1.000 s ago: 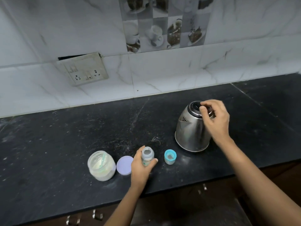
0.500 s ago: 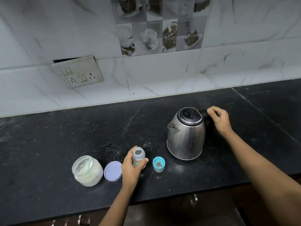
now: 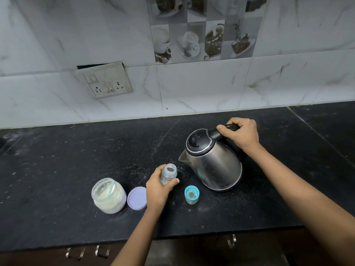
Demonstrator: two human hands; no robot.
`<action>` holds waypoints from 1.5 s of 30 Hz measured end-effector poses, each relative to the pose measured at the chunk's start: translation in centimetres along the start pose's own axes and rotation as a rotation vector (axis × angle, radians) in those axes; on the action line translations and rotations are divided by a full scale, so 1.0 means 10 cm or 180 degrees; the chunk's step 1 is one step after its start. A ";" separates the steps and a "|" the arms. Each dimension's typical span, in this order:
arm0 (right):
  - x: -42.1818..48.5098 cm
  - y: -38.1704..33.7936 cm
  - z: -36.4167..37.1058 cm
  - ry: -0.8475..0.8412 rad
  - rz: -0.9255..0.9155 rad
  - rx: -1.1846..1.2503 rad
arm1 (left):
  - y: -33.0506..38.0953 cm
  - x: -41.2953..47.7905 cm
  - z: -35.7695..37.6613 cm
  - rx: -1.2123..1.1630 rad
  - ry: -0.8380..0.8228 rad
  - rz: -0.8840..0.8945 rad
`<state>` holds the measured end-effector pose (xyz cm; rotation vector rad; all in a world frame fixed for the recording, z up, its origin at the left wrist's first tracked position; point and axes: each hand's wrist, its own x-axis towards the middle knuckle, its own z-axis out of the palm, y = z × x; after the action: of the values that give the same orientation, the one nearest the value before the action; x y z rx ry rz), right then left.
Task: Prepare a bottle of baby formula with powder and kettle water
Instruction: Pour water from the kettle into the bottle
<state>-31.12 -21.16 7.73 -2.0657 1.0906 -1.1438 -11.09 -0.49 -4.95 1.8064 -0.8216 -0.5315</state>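
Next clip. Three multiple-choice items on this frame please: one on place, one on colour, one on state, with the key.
1. The purple lid lies: A) on the jar; B) flat beside the jar; C) in a hand.
2. The loose bottle cap is: A) red; B) yellow; C) teal.
3. The right hand: A) grips the kettle handle; B) hangs idle; C) holds a spoon.
Key: B, it lies on the counter by the open jar; C, its rim is teal; A, it wraps the black handle.
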 end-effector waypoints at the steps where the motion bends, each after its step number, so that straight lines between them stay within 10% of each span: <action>1: 0.00 -0.07 0.03 -0.0043 -0.0038 -0.0082 | -0.02 0.01 0.00 0.0016 -0.0013 -0.0017; 27: 0.12 -0.73 0.36 -0.0443 -0.1815 -0.1881 | -0.11 0.11 0.04 0.0201 -0.0373 -0.0173; 45: 0.26 -0.87 0.16 -0.0420 -0.1840 -0.2135 | -0.06 0.13 0.05 0.0010 -0.0259 -0.0163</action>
<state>-25.48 -18.58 14.56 -3.0787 0.9094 -0.9300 -10.41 -1.69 -5.67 1.8225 -0.8332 -0.6407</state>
